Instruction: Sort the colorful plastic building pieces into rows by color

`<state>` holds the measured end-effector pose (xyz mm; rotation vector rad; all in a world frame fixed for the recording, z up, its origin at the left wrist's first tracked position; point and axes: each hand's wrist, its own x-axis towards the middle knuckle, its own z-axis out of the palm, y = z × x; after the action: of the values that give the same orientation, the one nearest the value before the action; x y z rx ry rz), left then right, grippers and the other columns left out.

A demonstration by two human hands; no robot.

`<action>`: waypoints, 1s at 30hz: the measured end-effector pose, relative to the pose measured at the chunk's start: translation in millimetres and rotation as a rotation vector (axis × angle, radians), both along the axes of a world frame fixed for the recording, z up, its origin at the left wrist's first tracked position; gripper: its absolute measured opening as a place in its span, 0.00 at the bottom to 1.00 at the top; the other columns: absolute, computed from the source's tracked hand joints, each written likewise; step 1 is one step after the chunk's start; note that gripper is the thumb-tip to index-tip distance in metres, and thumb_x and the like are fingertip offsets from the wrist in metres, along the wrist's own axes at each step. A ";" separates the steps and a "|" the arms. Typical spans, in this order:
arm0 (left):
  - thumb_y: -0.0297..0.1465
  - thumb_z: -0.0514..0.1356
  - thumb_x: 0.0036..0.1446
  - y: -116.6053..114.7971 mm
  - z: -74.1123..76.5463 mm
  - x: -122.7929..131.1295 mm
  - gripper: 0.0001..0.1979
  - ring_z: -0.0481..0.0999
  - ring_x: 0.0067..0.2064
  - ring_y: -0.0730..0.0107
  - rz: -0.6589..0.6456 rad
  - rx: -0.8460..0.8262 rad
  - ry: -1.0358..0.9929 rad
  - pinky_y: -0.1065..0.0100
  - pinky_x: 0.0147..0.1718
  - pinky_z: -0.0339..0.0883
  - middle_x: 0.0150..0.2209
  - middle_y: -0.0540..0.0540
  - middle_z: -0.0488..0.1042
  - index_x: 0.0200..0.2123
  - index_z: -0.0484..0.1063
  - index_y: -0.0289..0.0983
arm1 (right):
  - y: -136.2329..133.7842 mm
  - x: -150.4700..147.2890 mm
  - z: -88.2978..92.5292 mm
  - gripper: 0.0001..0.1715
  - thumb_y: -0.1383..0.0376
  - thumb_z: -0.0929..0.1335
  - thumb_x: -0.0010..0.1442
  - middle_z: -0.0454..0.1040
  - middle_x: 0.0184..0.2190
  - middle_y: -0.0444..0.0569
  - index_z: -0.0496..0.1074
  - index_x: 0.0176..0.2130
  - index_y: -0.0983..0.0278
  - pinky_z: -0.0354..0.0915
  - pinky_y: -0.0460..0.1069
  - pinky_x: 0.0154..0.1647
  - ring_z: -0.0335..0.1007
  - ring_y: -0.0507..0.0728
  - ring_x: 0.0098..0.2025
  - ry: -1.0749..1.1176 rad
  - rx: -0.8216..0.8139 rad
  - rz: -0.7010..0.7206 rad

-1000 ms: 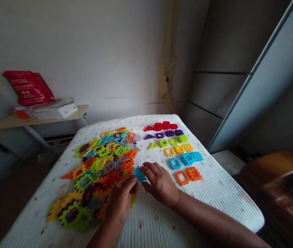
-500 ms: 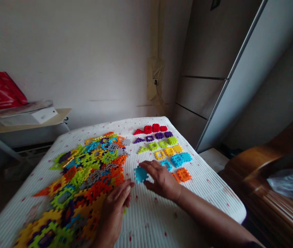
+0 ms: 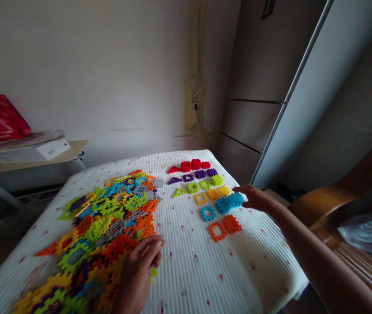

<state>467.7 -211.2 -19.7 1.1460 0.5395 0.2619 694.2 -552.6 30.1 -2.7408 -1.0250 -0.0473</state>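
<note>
At the right of the sorted rows, my right hand (image 3: pixel 254 198) has its fingers around the right edge of a solid blue square tile (image 3: pixel 236 199). This toothed plastic tile lies with other blue pieces. Left of them is a blue frame tile (image 3: pixel 208 213); nearer me are an orange frame tile (image 3: pixel 218 231) and an orange square tile (image 3: pixel 232 224). My left hand (image 3: pixel 143 259) rests beside the mixed pile of interlocking tiles (image 3: pixel 107 218). Its fingers are curled against the thumb, with no tile showing in them. A lime piece (image 3: pixel 153 273) peeks out beside it.
Farther back lie rows of yellow (image 3: pixel 201 199), lime (image 3: pixel 193 188), purple (image 3: pixel 188 177) and red tiles (image 3: pixel 186 166). A white quilted cover (image 3: pixel 186 261) spreads beneath everything. A cabinet (image 3: pixel 254 122) stands behind at right, a wooden chair (image 3: pixel 330 196) at far right, a side table (image 3: pixel 74 150) at left.
My right hand has carried the solid blue tile from mid-table rightward to the blue group. My left hand has shifted slightly down and left in view, still curled.
</note>
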 end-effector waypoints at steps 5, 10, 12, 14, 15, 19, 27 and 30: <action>0.39 0.70 0.37 0.0 3.4 -0.3 0.18 0.68 0.27 0.75 0.001 -0.003 0.010 0.73 0.24 0.60 0.30 0.47 0.75 0.32 0.74 0.36 | 5.7 3.2 -5.9 0.36 0.76 0.68 0.44 0.73 0.48 0.55 0.68 0.54 0.65 0.65 0.52 0.49 0.69 0.59 0.48 0.046 -0.031 -0.015; 0.39 0.69 0.37 -0.9 6.9 -1.3 0.18 0.67 0.26 0.75 0.002 0.022 0.017 0.73 0.23 0.60 0.29 0.47 0.74 0.31 0.74 0.35 | 6.3 7.0 -9.5 0.36 0.77 0.68 0.44 0.73 0.48 0.54 0.68 0.54 0.64 0.65 0.51 0.49 0.71 0.59 0.47 0.063 -0.025 -0.010; 0.39 0.69 0.37 -1.6 8.7 -0.9 0.17 0.67 0.26 0.75 0.003 0.034 0.015 0.73 0.23 0.59 0.28 0.48 0.73 0.31 0.74 0.35 | 5.4 8.6 -13.4 0.36 0.76 0.68 0.43 0.74 0.47 0.53 0.68 0.54 0.63 0.66 0.51 0.48 0.72 0.58 0.45 0.054 -0.022 -0.010; 0.39 0.69 0.37 -3.0 10.8 -0.6 0.16 0.66 0.24 0.77 0.002 0.040 0.006 0.73 0.23 0.58 0.26 0.49 0.72 0.30 0.74 0.36 | 2.6 10.5 -18.6 0.36 0.75 0.68 0.43 0.74 0.47 0.53 0.68 0.54 0.63 0.67 0.52 0.47 0.72 0.59 0.46 0.046 -0.025 -0.010; 0.38 0.69 0.38 -4.1 11.9 -0.7 0.16 0.65 0.24 0.78 0.001 0.043 0.000 0.74 0.22 0.57 0.25 0.50 0.71 0.29 0.74 0.36 | 0.3 11.9 -21.4 0.36 0.75 0.68 0.43 0.74 0.48 0.53 0.68 0.54 0.62 0.67 0.53 0.48 0.71 0.60 0.47 0.039 -0.023 -0.003; 0.37 0.67 0.41 -7.8 18.3 -3.4 0.12 0.63 0.22 0.78 -0.011 0.096 -0.018 0.74 0.22 0.56 0.21 0.52 0.67 0.28 0.74 0.36 | -8.6 19.3 -29.3 0.38 0.74 0.66 0.43 0.68 0.55 0.55 0.66 0.55 0.63 0.63 0.58 0.54 0.65 0.63 0.55 -0.052 0.039 0.069; 0.38 0.59 0.48 60.0 60.4 -10.5 0.11 0.74 0.34 0.64 0.096 0.765 -0.022 0.67 0.34 0.66 0.32 0.44 0.77 0.32 0.76 0.38 | 73.9 -46.5 -1.5 0.27 0.64 0.63 0.58 0.69 0.54 0.54 0.63 0.57 0.59 0.66 0.58 0.53 0.66 0.62 0.54 -0.141 0.237 0.252; 0.35 0.58 0.49 125.5 71.2 -2.3 0.10 0.73 0.43 0.59 0.223 1.082 0.174 0.63 0.45 0.63 0.39 0.45 0.77 0.33 0.76 0.40 | 127.6 -94.7 3.6 0.24 0.67 0.62 0.59 0.71 0.52 0.52 0.65 0.55 0.60 0.68 0.56 0.50 0.69 0.60 0.51 -0.073 0.256 0.448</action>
<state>465.5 -85.7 51.5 2.1707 0.7004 0.7007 599.5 -425.0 33.7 -2.2451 -1.5122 -0.1933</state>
